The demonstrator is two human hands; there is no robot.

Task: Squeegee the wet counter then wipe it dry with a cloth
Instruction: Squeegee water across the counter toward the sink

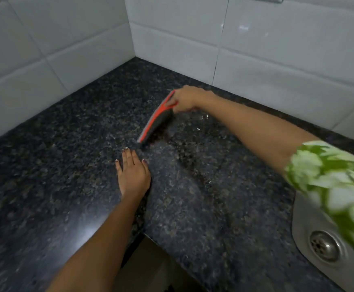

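Right hand (184, 100) clamped round the handle of the red squeegee (156, 121), blade down on the wet counter (193, 197) near the back wall, left hand (133, 173) flat and spread beside it, and that light, stiff tool with its flexible edge looks best gripped right there at the handle.

Both forearms bare to approx the elbow. Right arm: short sleeve (332, 182), green w/ white leaf or floral print; motion blur, so exact pattern is unclear. Left arm: no sleeve in view. Left hand (133, 173): dark polish on nails. No rings, watch or bracelet visible on right hand (185, 101).
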